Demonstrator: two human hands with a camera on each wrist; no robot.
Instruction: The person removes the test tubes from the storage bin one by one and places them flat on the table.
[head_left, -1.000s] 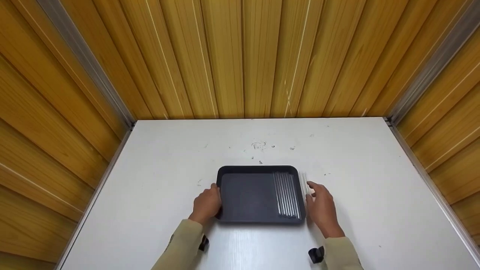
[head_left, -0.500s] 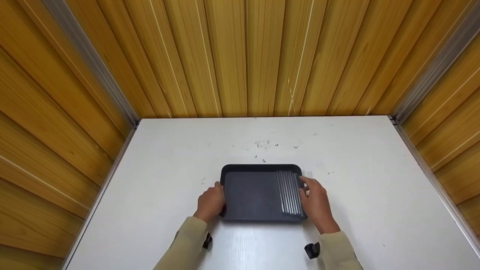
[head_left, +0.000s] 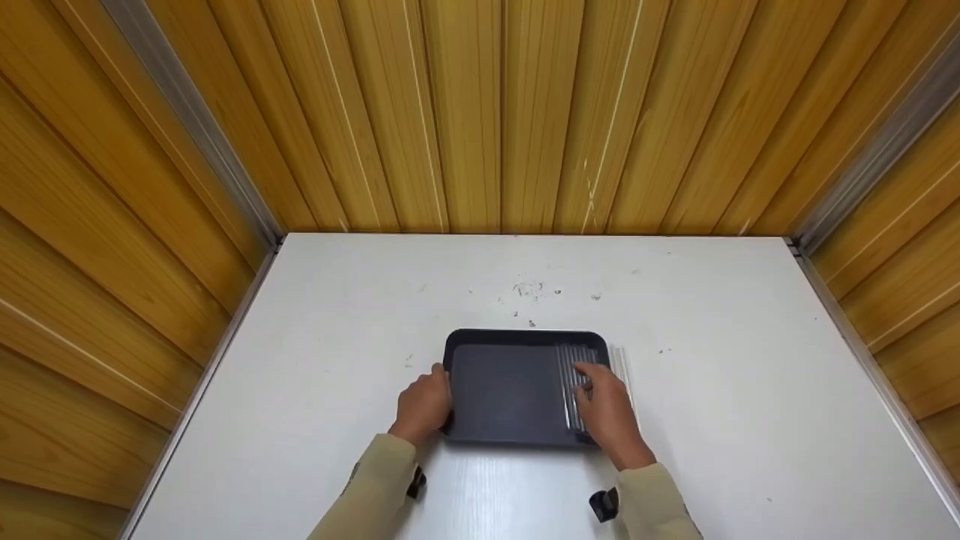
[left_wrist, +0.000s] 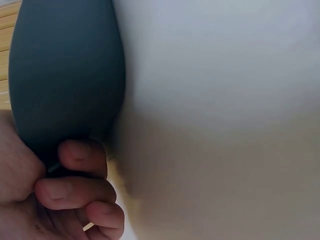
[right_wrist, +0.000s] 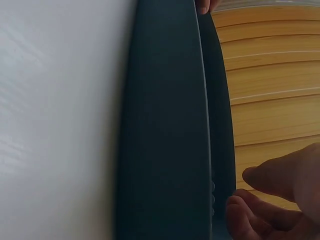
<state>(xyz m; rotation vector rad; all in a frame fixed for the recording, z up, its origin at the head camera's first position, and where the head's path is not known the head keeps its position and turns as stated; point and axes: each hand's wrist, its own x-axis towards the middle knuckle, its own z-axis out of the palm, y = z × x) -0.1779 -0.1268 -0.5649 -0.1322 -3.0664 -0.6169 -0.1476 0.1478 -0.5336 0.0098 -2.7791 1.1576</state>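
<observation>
The right hand (head_left: 611, 412) has shifted inward from the right rim of the tray (head_left: 502, 394) to over the clear rods (head_left: 567, 390) inside. Filling seems partly done: a row lies at the tray's right end, while loose rods (head_left: 619, 364) lie just outside on the table (head_left: 360, 315). The left hand (head_left: 424, 405) keeps its grip clamped on the tray's left side; the right grip is slightly apart, nothing visible between.

Beneath your right grip (head_left: 606, 412), clear rods (head_left: 568, 386) gleam in pale stripes against the dark grey tray (head_left: 502, 394) at your left grip (head_left: 423, 406). Around both is a white worktop (head_left: 352, 315) flecked dark; beyond, ochre wood-grained walls (head_left: 536, 112); behind, khaki sleeves (head_left: 373, 480).
</observation>
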